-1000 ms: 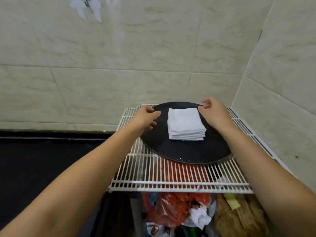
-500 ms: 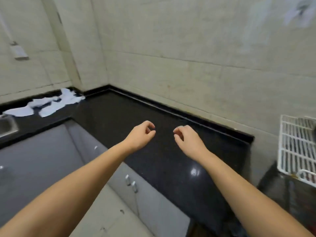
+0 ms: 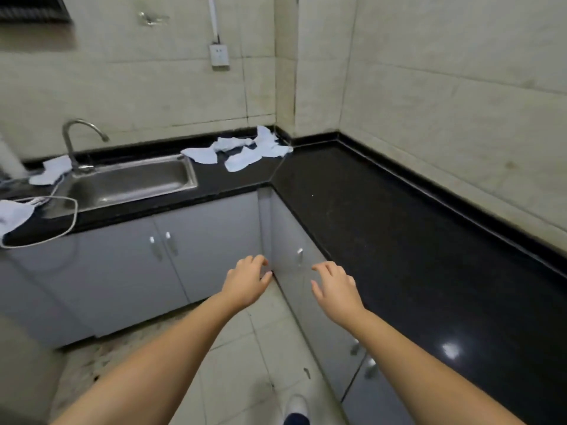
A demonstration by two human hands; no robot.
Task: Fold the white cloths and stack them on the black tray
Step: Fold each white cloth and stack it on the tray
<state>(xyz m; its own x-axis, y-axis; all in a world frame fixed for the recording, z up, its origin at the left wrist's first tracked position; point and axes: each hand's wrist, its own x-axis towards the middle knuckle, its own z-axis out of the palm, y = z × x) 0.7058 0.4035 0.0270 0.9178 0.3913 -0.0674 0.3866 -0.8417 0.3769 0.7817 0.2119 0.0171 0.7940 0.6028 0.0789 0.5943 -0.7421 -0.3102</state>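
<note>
Below the head camera, over pale floor tiles, the left hand (image 3: pixel 247 282) and the right hand (image 3: pixel 336 286) reach forward side by side, both empty, fingers loosely bent and grasping nothing. Just beyond them stand grey cabinet doors (image 3: pixel 196 240) under an L-shaped black desk (image 3: pixel 383 228). Farther off, in the far corner of that desk, lies a heap of crumpled white cloths (image 3: pixel 242 150), well apart from both hands. More cloths lie by the steel sink (image 3: pixel 129 182): one (image 3: pixel 50 174) beside the tap (image 3: pixel 73 139) and one (image 3: pixel 12 214) at the left edge, near a white cable (image 3: pixel 61 219). A wall socket (image 3: pixel 219 56) sits above. The black tray is not in view. The cloths look light, soft and limp, so they will likely sag and drape when lifted; pinching one by two adjacent corners should let it hang flat for folding.
</note>
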